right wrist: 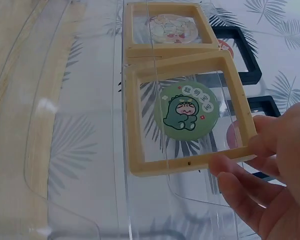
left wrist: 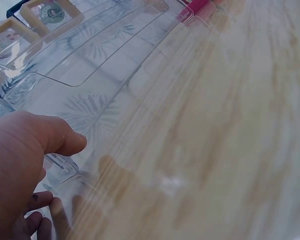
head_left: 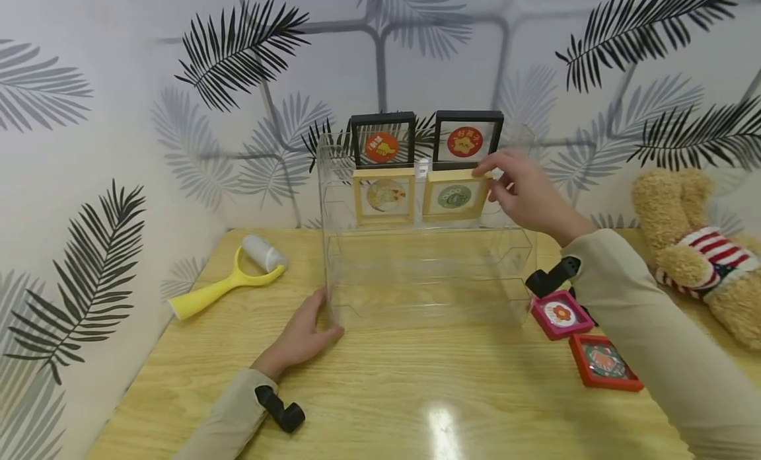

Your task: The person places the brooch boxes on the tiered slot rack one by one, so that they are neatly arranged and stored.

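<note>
A clear tiered display rack (head_left: 428, 308) stands on the table. Two pale yellow display frames are on one tier. My right hand (head_left: 520, 189) pinches the upper right corner of the right-hand frame (right wrist: 140, 125), which tilts slightly and holds a green dinosaur badge (right wrist: 187, 112). Beside it is the other yellow frame (head_left: 384, 172) with a pale round badge. Two black frames, one with an orange badge (head_left: 381, 147) and one with a red star badge (head_left: 465, 142), stand on the tier behind. My left hand (head_left: 303, 334) rests against the rack's lower left side, thumb stretched out at the front corner.
Right of the rack, a magenta frame (head_left: 561, 314) and a red frame (head_left: 605, 362) lie on the table (head_left: 380, 387). A plush toy (head_left: 701, 255) in a striped top is at the far right. A yellow-handled roller (head_left: 228, 285) lies left of the rack. Leaf-patterned wall (head_left: 416, 63) stands behind.
</note>
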Motion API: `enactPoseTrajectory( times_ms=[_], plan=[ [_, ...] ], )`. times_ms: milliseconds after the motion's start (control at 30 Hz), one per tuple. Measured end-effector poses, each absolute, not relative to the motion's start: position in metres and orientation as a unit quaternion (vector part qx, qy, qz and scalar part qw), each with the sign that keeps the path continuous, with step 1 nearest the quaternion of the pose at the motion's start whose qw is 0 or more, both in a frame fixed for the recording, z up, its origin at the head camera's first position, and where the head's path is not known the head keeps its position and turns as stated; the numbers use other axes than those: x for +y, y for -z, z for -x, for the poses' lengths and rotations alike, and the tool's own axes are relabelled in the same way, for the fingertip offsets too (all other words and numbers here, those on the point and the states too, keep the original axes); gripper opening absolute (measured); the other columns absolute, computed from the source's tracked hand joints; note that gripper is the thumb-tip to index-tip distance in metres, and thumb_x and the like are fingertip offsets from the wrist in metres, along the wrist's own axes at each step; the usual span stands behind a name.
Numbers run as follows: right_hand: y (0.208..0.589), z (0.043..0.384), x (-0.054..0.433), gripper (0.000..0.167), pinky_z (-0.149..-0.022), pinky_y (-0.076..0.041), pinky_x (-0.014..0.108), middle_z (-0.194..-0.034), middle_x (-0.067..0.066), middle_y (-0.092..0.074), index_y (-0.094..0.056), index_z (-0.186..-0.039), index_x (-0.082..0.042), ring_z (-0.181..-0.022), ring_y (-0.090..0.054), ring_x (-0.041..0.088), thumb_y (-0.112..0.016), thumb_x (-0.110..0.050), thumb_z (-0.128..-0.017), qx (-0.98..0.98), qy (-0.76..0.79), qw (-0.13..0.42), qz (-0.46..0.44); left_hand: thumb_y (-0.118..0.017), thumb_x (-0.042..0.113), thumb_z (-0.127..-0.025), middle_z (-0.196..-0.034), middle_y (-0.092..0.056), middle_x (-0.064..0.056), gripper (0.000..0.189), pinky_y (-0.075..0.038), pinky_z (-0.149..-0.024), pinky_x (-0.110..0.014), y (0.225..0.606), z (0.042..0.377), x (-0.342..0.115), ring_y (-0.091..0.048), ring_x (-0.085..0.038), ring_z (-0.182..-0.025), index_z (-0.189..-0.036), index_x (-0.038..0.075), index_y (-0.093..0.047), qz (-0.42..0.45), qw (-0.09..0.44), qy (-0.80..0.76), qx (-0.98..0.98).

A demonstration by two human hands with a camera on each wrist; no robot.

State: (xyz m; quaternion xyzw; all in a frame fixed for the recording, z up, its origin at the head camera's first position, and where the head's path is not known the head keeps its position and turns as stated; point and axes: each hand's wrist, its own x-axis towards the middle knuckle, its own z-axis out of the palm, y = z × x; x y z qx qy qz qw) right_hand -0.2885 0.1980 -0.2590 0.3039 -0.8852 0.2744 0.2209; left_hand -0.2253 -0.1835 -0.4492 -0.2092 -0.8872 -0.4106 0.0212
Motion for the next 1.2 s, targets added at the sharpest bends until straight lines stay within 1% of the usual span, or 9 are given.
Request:
enactPoseTrajectory(
  times_ms=[133,233,367,467,633,867,1000,1100,1200],
  plan=[
    [0.262,0.285,0.201,0.026,-0.060,-0.045,0.019,-0.116,0.019,-0.052,-0.063,-0.112,-0.001,-0.070,-0.056,0.018,-0.056,0.007,-0.089,-0.886,-0.260,0.246,-0.294,-0.069,0.015,-0.083,-0.141,-0.044,-0.028,0.074,-0.032,-0.109,-0.055,0.449,0.226,-0.182,-0.040,-0.042,-0.132,-0.144,-0.006,-0.033,0.213,0.023,0.407,-0.888],
    [0.265,0.279,0.205,0.027,-0.059,-0.042,0.014,-0.115,0.019,-0.051,-0.063,-0.112,0.000,-0.067,-0.052,0.012,-0.055,0.009,-0.087,-0.879,-0.260,0.267,-0.299,-0.070,0.015,-0.083,-0.141,-0.044,-0.028,0.074,-0.031,-0.109,-0.055,0.448,0.226,-0.182,-0.040,-0.042,-0.133,-0.144,-0.006,-0.033,0.213,0.023,0.409,-0.887],
    [0.275,0.269,0.215,0.024,-0.055,-0.037,0.011,-0.102,0.015,-0.054,-0.063,-0.103,0.001,-0.064,-0.046,0.007,-0.055,0.013,-0.083,-0.858,-0.274,0.306,-0.309,-0.070,0.014,-0.083,-0.140,-0.044,-0.028,0.074,-0.032,-0.109,-0.055,0.449,0.227,-0.182,-0.040,-0.042,-0.132,-0.143,-0.007,-0.033,0.215,0.024,0.410,-0.886],
    [0.286,0.259,0.225,0.020,-0.053,-0.034,0.011,-0.090,0.012,-0.054,-0.063,-0.098,0.000,-0.061,-0.044,0.007,-0.056,0.012,-0.082,-0.848,-0.270,0.345,-0.299,-0.069,0.014,-0.083,-0.140,-0.044,-0.029,0.073,-0.032,-0.108,-0.055,0.449,0.228,-0.181,-0.041,-0.042,-0.132,-0.143,-0.007,-0.033,0.218,0.027,0.406,-0.887],
    [0.304,0.249,0.235,0.021,-0.051,-0.033,0.013,-0.084,0.012,-0.060,-0.060,-0.100,0.004,-0.054,-0.044,0.008,-0.064,0.008,-0.080,-0.841,-0.250,0.384,-0.286,-0.069,0.015,-0.083,-0.141,-0.042,-0.029,0.074,-0.031,-0.110,-0.056,0.448,0.229,-0.182,-0.039,-0.043,-0.133,-0.144,-0.007,-0.032,0.212,0.018,0.406,-0.889],
    [0.310,0.247,0.228,0.044,-0.050,-0.036,0.015,-0.089,0.014,-0.060,-0.054,-0.117,0.008,-0.052,-0.046,0.010,-0.072,0.004,-0.077,-0.848,-0.245,0.358,-0.304,-0.068,0.014,-0.084,-0.143,-0.040,-0.029,0.075,-0.029,-0.111,-0.055,0.447,0.227,-0.183,-0.036,-0.042,-0.135,-0.145,-0.007,-0.030,0.204,0.005,0.408,-0.890],
    [0.300,0.253,0.218,0.056,-0.049,-0.038,0.022,-0.081,0.010,-0.060,-0.047,-0.131,0.001,-0.050,-0.044,0.009,-0.073,-0.002,-0.081,-0.863,-0.230,0.337,-0.298,-0.068,0.014,-0.084,-0.144,-0.039,-0.029,0.075,-0.028,-0.111,-0.056,0.447,0.227,-0.182,-0.035,-0.042,-0.136,-0.146,-0.007,-0.029,0.206,0.003,0.413,-0.887],
    [0.291,0.259,0.211,0.053,-0.049,-0.039,0.027,-0.076,0.008,-0.061,-0.047,-0.132,-0.003,-0.049,-0.043,0.010,-0.071,-0.008,-0.085,-0.881,-0.205,0.308,-0.296,-0.068,0.013,-0.084,-0.145,-0.039,-0.029,0.075,-0.028,-0.111,-0.056,0.447,0.227,-0.182,-0.035,-0.042,-0.136,-0.146,-0.007,-0.029,0.207,0.006,0.417,-0.885],
    [0.286,0.263,0.206,0.039,-0.050,-0.039,0.030,-0.078,0.010,-0.062,-0.053,-0.123,-0.001,-0.050,-0.044,0.013,-0.068,-0.009,-0.088,-0.891,-0.179,0.292,-0.298,-0.068,0.013,-0.083,-0.144,-0.039,-0.029,0.075,-0.028,-0.111,-0.055,0.447,0.227,-0.181,-0.035,-0.043,-0.136,-0.145,-0.007,-0.030,0.210,0.007,0.419,-0.883]
  ],
)
